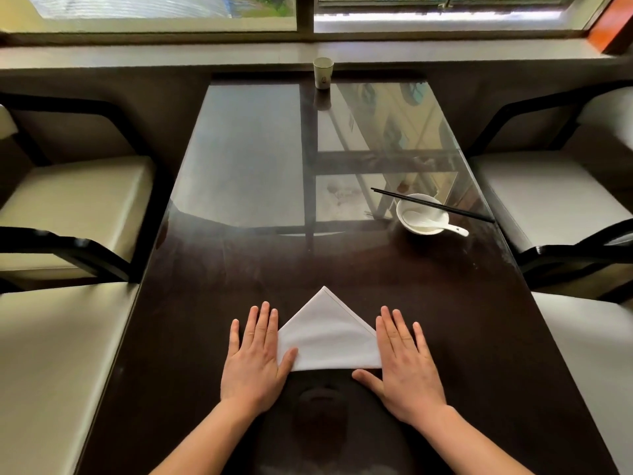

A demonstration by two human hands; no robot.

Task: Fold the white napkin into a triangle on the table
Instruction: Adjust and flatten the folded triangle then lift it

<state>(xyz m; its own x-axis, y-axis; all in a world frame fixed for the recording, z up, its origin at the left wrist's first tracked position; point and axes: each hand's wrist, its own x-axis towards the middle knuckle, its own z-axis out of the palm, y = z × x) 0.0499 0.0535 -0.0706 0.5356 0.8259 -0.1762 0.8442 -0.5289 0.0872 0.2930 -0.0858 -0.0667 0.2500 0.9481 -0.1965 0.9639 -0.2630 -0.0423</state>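
White cloth napkin (329, 341) lies flat on the near part of the dark glossy glass-topped table (239, 275), already a triangle: apex pointing away from the person, long folded edge nearest them. Layers look aligned along the right slope; a thin hem line shows there.

Left hand (255, 358) rests palm down over the napkin's left corner, fingers straight and close together, thumb on the cloth. Right hand (402, 365) lies flat over the right corner, fingers slightly spread, thumb just beside the near edge. Neither hand pinches anything.

Judgement: fold appears done; only pressing the crease and lifting the hands seems left.

Well beyond, right: white ceramic bowl (422, 214) holding a white spoon (445, 228), black chopsticks (431, 204) across its rim. Far edge: small paper cup (323, 73).
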